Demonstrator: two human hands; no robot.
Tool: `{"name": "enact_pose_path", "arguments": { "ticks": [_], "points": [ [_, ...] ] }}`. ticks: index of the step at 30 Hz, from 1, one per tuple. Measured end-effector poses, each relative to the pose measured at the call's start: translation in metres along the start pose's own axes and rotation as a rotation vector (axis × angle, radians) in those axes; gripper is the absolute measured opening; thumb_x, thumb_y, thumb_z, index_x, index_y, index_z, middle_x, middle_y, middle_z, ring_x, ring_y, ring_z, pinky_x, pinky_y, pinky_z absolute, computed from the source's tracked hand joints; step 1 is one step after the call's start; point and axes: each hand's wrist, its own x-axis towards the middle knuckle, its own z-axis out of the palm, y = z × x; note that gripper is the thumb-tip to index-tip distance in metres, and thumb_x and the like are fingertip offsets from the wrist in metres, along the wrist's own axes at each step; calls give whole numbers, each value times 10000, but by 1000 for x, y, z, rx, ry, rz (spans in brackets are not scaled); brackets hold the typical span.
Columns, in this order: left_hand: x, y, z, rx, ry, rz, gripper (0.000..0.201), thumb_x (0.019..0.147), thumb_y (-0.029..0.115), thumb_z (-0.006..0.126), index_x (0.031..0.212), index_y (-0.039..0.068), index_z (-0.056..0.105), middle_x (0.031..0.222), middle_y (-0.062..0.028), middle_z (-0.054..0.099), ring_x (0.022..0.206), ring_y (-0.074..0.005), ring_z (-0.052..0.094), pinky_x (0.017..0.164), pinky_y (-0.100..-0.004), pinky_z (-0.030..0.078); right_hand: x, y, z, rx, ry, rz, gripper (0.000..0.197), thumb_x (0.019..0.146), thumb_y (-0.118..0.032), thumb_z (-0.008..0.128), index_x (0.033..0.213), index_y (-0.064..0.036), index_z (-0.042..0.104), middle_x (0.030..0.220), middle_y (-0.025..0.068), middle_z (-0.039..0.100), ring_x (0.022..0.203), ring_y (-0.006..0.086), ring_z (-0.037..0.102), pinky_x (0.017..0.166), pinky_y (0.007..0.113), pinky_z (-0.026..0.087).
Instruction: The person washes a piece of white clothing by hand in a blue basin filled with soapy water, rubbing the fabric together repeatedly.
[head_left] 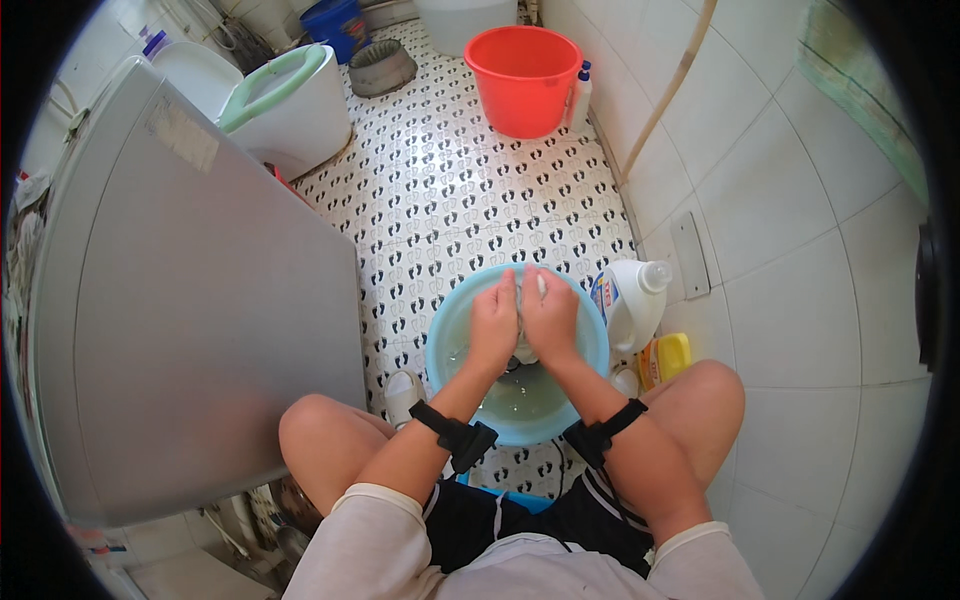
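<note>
Between my knees, a light blue basin (434, 352) stands on the floor with cloudy water (528, 402) in it. Over its far half, my left hand (494, 320) and my right hand (550, 316) are pressed side by side, fingers closed. Both grip a wet whitish cloth (526, 352), which shows between them and hangs down toward the water. Its exact kind cannot be made out. Something dark lies at the water below the cloth. My palms and most of the cloth are hidden.
Right of the basin stand a white jug (636, 300) and a yellow bottle (666, 358). A grey appliance (220, 300) fills the left. Farther off are a red bucket (524, 85), a white pump bottle (580, 98) and a toilet (300, 120). A tiled wall (780, 320) bounds the right.
</note>
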Motion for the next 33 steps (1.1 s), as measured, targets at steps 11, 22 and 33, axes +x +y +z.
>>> {"name": "enact_pose_path", "arguments": {
  "ticks": [11, 22, 33],
  "points": [
    [7, -4, -11, -54, 2, -94, 422, 1030, 352, 441, 715, 88, 538, 637, 58, 497, 568, -22, 409, 486, -233, 333, -13, -14, 1, 34, -62, -178, 302, 936, -230, 549, 799, 32, 611, 643, 224, 559, 551, 335, 537, 543, 411, 422],
    [0, -5, 4, -26, -10, -53, 466, 1021, 332, 450, 695, 10, 535, 567, 37, 445, 543, -49, 360, 479, -276, 313, -9, 5, 3, 32, -13, -142, 313, 937, -247, 544, 810, 26, 626, 632, 229, 573, 550, 367, 565, 539, 417, 436],
    [-2, -2, 9, 78, -39, 44, 477, 1017, 339, 452, 682, 12, 542, 572, 30, 469, 546, -50, 383, 478, -278, 335, -2, 7, -6, 7, 11, -45, 331, 938, -242, 540, 776, 39, 608, 625, 240, 552, 511, 336, 529, 522, 414, 414]
  ]
}}
